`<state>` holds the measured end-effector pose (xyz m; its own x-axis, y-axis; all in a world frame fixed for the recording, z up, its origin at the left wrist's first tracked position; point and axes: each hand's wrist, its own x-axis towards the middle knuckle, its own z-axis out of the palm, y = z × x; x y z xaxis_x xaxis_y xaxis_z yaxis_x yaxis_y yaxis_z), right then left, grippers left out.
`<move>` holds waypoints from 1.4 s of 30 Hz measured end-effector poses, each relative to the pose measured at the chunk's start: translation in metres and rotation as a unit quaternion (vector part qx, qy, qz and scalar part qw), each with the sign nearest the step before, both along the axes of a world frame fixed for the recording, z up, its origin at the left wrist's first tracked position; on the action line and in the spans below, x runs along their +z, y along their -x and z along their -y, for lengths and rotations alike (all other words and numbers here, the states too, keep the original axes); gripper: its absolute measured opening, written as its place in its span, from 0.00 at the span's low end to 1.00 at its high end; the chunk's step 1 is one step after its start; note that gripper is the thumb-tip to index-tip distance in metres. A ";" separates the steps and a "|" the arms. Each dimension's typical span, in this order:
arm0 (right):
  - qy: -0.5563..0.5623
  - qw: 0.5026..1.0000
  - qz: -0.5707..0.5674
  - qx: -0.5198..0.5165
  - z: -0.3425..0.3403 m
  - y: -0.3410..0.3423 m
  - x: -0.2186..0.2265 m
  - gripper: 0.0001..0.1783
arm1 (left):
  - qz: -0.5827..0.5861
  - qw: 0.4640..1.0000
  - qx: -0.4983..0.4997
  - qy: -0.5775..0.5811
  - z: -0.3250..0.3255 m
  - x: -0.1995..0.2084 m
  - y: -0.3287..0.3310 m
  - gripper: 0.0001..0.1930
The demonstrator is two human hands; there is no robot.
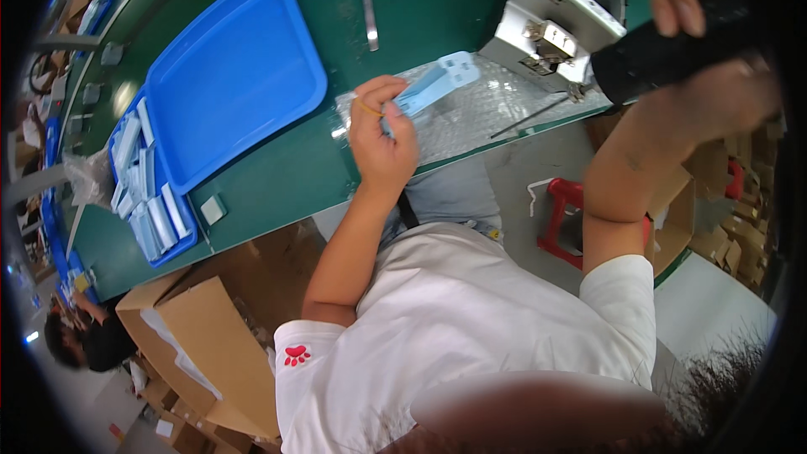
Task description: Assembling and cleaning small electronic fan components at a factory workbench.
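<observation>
My left hand (385, 147) is closed on a light blue flat piece (437, 87) with small cut-outs at its wide end. A thin yellowish band or strip (367, 108) shows at its fingers; I cannot tell which. Beneath the piece lies clear bubble wrap (454, 128) at the table's near edge. My right hand (721, 99), raised at the upper right and partly blurred, has its fingers around a black, roughly cylindrical object (651, 59). That object hides the middle of the hand. Just left of it stands a white metal machine (538, 13) with a thin dark rod (530, 117) near its base.
On the green table (286, 164) rests a large blue tray (235, 76). A smaller blue tray (190, 240) beside it holds several light blue pieces (150, 223). Tweezers (369, 13) lie beyond my left hand. Below are a cardboard box (202, 336) and a red stool (551, 219). Another person (101, 340) is at far left.
</observation>
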<state>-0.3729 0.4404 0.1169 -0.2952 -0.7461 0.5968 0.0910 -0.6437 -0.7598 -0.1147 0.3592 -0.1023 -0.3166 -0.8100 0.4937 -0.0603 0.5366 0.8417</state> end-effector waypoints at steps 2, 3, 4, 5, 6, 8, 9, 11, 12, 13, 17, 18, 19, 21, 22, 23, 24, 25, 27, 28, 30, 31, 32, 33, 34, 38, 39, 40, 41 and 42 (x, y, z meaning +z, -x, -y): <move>0.038 0.992 0.100 0.059 -0.009 0.025 -0.022 0.27 | -0.025 0.999 -0.016 0.027 0.002 -0.001 0.004 0.07; 0.072 0.973 0.192 0.110 -0.016 0.045 -0.036 0.23 | -0.029 0.999 -0.022 0.027 0.001 0.000 0.005 0.07; 0.104 0.942 0.280 0.153 -0.019 0.054 -0.044 0.20 | -0.027 0.999 -0.018 0.026 0.000 -0.001 0.007 0.07; 0.102 0.939 0.285 0.163 -0.015 0.055 -0.048 0.20 | -0.023 0.999 -0.019 0.029 0.000 -0.001 0.006 0.08; 0.098 0.941 0.280 0.162 0.001 0.040 -0.045 0.20 | -0.022 0.999 -0.021 0.031 0.000 -0.002 0.006 0.08; 0.091 0.946 0.269 0.159 0.028 0.008 -0.050 0.22 | -0.020 0.999 -0.016 0.030 0.000 -0.003 0.005 0.08; 0.088 0.948 0.262 0.157 0.030 0.017 -0.048 0.23 | -0.020 0.999 -0.021 0.031 0.000 -0.002 0.004 0.08; 0.083 0.954 0.247 0.150 0.042 0.010 -0.050 0.24 | -0.016 0.999 -0.013 0.034 -0.002 0.001 0.003 0.09; 0.081 0.957 0.239 0.145 0.047 0.006 -0.051 0.25 | -0.011 0.999 -0.012 0.037 -0.002 0.003 0.004 0.09; 0.079 0.960 0.232 0.139 0.049 -0.001 -0.053 0.26 | -0.012 0.999 -0.008 0.036 -0.003 0.003 0.004 0.09; 0.076 0.970 0.201 0.117 0.056 -0.007 -0.055 0.30 | -0.017 0.999 -0.014 0.028 -0.003 0.005 0.004 0.09; 0.076 0.972 0.193 0.110 0.056 -0.003 -0.056 0.31 | -0.015 0.999 -0.017 0.031 -0.003 0.005 0.003 0.09; 0.076 0.974 0.186 0.102 0.058 -0.001 -0.057 0.31 | -0.015 0.999 -0.016 0.030 -0.002 0.004 0.003 0.09; 0.075 0.979 0.170 0.083 0.056 -0.007 -0.057 0.33 | -0.015 0.999 -0.017 0.042 -0.001 0.003 0.004 0.09; 0.075 0.981 0.161 0.074 0.055 -0.011 -0.057 0.34 | -0.016 0.999 -0.017 0.042 -0.001 0.004 0.003 0.09; 0.075 0.983 0.154 0.067 0.057 -0.014 -0.058 0.35 | -0.002 0.999 -0.020 0.034 -0.001 0.005 0.001 0.10; 0.075 0.984 0.148 0.061 0.050 -0.017 -0.057 0.36 | 0.011 0.999 -0.023 0.027 -0.001 0.005 -0.001 0.11; 0.075 0.986 0.141 0.055 0.050 -0.017 -0.058 0.37 | 0.012 0.999 -0.019 0.027 0.000 0.004 -0.002 0.11; 0.077 0.989 0.121 0.027 0.058 -0.038 -0.057 0.39 | -0.021 0.999 -0.015 0.029 0.000 0.004 0.005 0.08; 0.078 0.990 0.116 0.023 0.057 -0.041 -0.058 0.40 | -0.019 0.999 -0.010 0.030 -0.001 0.004 0.004 0.08; 0.083 0.991 0.103 0.007 0.059 -0.054 -0.058 0.42 | -0.018 0.999 -0.020 0.043 0.001 0.002 0.003 0.09; 0.087 0.991 0.097 0.000 0.058 -0.057 -0.057 0.43 | -0.017 0.999 -0.018 0.047 0.000 0.002 0.004 0.09; 0.092 0.992 0.090 -0.007 0.056 -0.050 -0.057 0.44 | -0.015 0.999 -0.023 0.044 -0.001 0.002 0.004 0.09; 0.097 0.992 0.084 -0.014 0.056 -0.044 -0.056 0.45 | -0.013 0.999 -0.028 0.042 -0.002 0.003 0.004 0.09; 0.102 0.992 0.077 -0.021 0.056 -0.041 -0.058 0.46 | -0.012 0.999 -0.026 0.047 -0.002 0.002 0.003 0.09; 0.124 0.990 0.047 -0.054 0.054 -0.068 -0.048 0.50 | -0.003 0.999 -0.029 0.043 -0.005 0.002 0.002 0.09; 0.129 0.989 0.045 -0.055 0.054 -0.067 -0.050 0.50 | 0.006 0.999 -0.028 0.046 -0.005 0.002 0.002 0.10; 0.133 0.988 0.060 -0.043 0.055 -0.065 -0.055 0.51 | 0.004 0.998 -0.031 0.049 -0.003 0.002 0.002 0.10; 0.134 0.988 0.073 -0.039 0.050 -0.063 -0.055 0.52 | -0.014 0.999 -0.030 0.039 -0.003 0.001 0.004 0.09; 0.011 0.981 -0.001 -0.196 0.045 -0.072 -0.047 0.50 | -0.030 0.999 -0.032 0.027 -0.004 0.001 0.007 0.09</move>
<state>-0.3011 0.3950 0.0700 -0.5555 -0.5629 0.6120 -0.1684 -0.6446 -0.7458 -0.1218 0.3629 -0.1010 -0.3344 -0.7608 0.5562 0.0253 0.5828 0.8122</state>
